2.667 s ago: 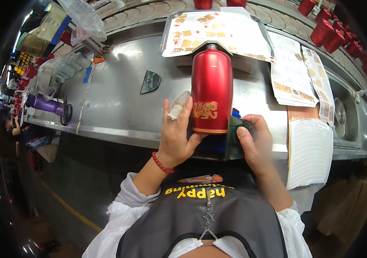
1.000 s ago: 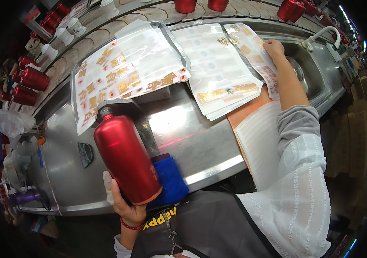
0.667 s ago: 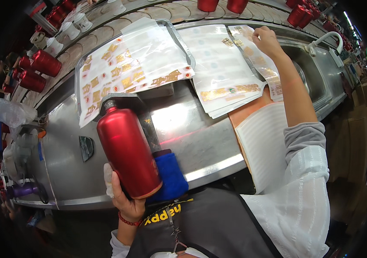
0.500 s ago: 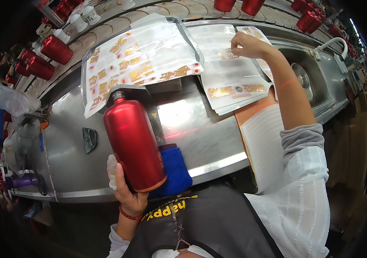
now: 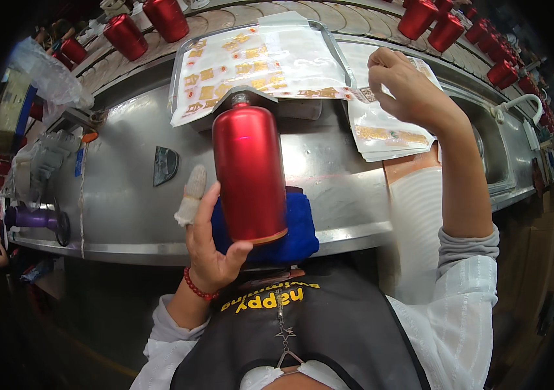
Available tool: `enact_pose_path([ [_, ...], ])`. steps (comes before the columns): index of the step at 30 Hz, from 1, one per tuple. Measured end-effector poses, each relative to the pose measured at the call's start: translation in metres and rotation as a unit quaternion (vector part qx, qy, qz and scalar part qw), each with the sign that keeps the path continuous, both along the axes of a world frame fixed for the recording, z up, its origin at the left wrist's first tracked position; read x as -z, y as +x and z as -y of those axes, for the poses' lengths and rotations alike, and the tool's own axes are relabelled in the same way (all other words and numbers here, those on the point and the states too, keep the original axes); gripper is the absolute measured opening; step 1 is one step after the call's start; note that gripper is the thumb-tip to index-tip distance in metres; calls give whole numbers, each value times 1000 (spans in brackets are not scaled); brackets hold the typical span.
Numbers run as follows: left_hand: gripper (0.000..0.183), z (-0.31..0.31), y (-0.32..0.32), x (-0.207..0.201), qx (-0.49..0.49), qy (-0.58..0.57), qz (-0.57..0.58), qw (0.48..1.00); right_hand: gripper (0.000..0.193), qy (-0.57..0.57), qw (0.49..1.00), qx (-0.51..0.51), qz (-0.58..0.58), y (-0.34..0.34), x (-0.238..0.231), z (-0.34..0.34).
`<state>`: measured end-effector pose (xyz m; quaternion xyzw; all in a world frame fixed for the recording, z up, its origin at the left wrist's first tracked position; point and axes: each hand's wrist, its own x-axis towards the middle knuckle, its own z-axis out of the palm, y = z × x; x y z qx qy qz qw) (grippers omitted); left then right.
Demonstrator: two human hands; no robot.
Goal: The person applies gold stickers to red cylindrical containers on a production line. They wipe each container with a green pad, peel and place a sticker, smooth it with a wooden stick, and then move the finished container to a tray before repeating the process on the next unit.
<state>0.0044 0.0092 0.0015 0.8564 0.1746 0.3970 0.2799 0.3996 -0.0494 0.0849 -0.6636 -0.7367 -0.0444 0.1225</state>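
Note:
A red metallic bottle [image 5: 250, 172] lies tilted in front of me, its neck in a grey notched holder [image 5: 261, 101] and its lower end over a folded blue cloth [image 5: 300, 227]. My left hand [image 5: 209, 250] is at the bottle's lower left, fingers stretched out and thumb close to its base. One finger wears a white wrap [image 5: 191, 198]. Over the white label sheets [image 5: 371, 127] at the right, my right hand [image 5: 403, 88] has its fingers curled together in a pinch. Whatever they hold, if anything, is hidden. Gold-printed transparent sheets [image 5: 303, 58] cover a metal tray [image 5: 337, 49].
A dark triangular piece [image 5: 166, 165] lies on the steel counter [image 5: 121, 201]. Red bottles [image 5: 125, 37] stand along the slatted conveyor [image 5: 231, 26] behind. The sink [image 5: 494, 146] is at the right, and a purple bottle-like object [image 5: 33, 218] lies far left.
The view has shifted, so the bottle and counter appear farther right. My left fingers have come out along the bottle's left side. My right hand has drawn slightly back from the label sheets, still pinched.

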Motion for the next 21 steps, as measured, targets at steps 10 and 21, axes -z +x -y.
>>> enact_pose_path([
  [10,19,-17,75,-69,14,95,29,995,11,64,963,-166,-200,-131,-46,18],
  [21,24,-1,50,-47,-10,60,30,998,17,69,921,0,-384,-68,12,29],
])
